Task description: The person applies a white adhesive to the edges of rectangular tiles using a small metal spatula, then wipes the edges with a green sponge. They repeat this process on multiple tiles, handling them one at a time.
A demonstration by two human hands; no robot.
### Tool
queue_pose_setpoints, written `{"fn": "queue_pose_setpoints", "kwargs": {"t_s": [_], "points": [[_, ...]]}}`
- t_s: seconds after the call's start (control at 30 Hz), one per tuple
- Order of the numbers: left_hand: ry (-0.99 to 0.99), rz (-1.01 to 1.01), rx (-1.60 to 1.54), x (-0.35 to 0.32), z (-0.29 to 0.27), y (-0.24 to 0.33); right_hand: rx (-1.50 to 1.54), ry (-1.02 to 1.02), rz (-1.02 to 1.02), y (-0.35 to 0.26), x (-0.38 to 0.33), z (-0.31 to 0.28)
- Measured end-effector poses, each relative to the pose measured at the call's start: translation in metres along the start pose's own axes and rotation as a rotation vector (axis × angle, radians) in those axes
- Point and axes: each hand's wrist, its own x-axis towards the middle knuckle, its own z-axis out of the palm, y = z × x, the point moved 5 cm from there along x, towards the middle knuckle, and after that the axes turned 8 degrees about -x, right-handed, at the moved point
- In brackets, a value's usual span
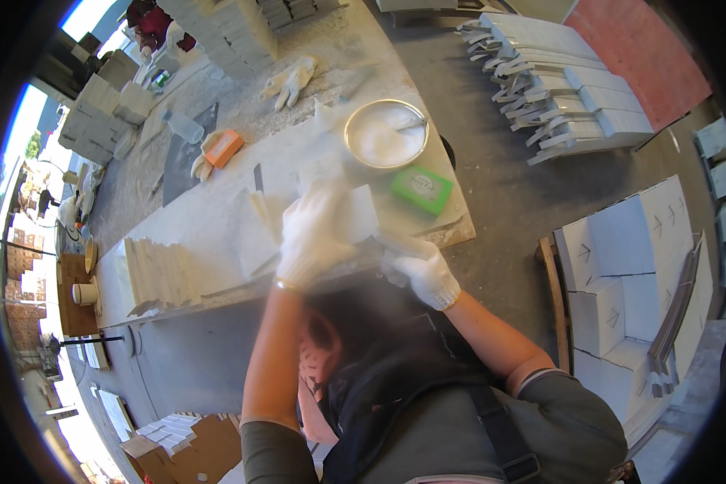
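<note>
Both hands wear white knit gloves. Over the near edge of a pale worktable (198, 226), my left hand (315, 234) lies on or just above a flat white tile-like piece (364, 211). Motion smears its fingers, so their pose is unclear. At the near right corner of that piece, my right hand (423, 274) has its fingers closed on the edge. Beyond the hands stands a round metal bowl (385, 133) of white material, with a utensil's handle leaning on its rim. A green box (422, 190) sits beside the bowl, near the table's right edge.
Thin pale strips (161, 274) lie in a row at the table's left. Farther off are an orange block (223, 149), a clear bottle (183, 127), a loose glove (290, 82) and stacked pale blocks (222, 36). Stacked white pieces (629, 258) stand to the right. A person (157, 28) is at the far left.
</note>
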Motion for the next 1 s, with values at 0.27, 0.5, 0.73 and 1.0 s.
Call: {"fn": "queue_pose_setpoints", "kwargs": {"t_s": [0.27,0.5,0.73,1.0], "points": [[0.016,0.021,-0.036,0.001,0.001,-0.002,-0.063,0.123,-0.253,-0.017,0.049,-0.013],[0.029,0.035,0.006,-0.001,0.000,-0.002,0.114,0.126,-0.047,0.000,0.024,0.000],[0.031,0.024,-0.030,0.000,0.001,-0.001,0.095,0.081,-0.092,-0.009,0.037,-0.002],[-0.014,-0.007,-0.002,-0.001,0.003,-0.003,0.081,0.095,0.083,0.008,0.016,-0.004]]}}
